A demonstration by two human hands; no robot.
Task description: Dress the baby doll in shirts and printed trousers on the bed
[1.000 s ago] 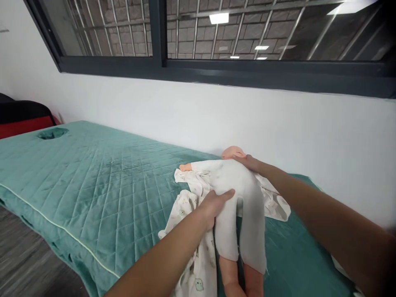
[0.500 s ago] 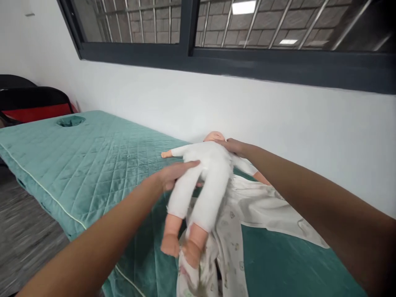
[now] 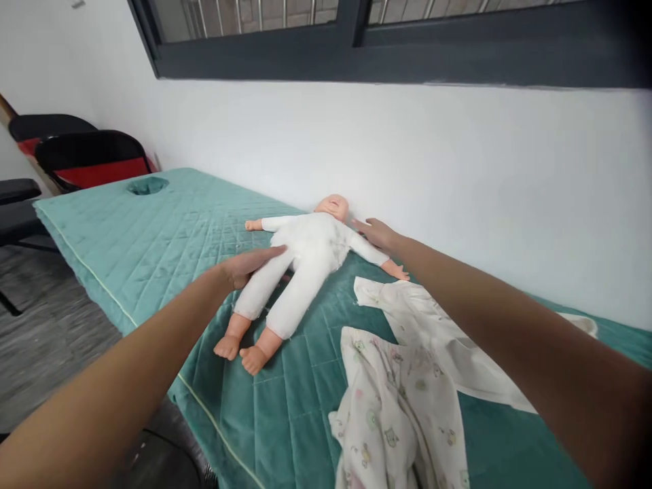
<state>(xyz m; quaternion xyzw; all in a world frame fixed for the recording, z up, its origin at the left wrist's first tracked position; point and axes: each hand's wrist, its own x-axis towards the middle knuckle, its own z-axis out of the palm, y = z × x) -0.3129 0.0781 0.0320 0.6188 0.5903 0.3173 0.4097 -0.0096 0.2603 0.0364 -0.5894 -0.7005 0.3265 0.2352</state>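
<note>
Two black-and-red chairs point(image 3: 96, 147) at far left, and across comes the green quilted bed point(image 3: 300, 407), a hole near its far end! Next, the left hand point(image 3: 244, 265): thumb laid along the thigh of the doll point(image 3: 310, 241), fingers mostly hidden below, so whether they clasp I can't tell. And there's the doll, on its back on the bed in white, arms out, feet towards us, head by the wall point(image 3: 458, 149)! Right hand point(image 3: 379, 233), fingers stretched out and loose, by the shoulder, contact unclear. Then the patterned garment point(image 3: 397, 407), rumpled, and the white garment point(image 3: 458, 346) alongside, partly behind the right forearm!
</note>
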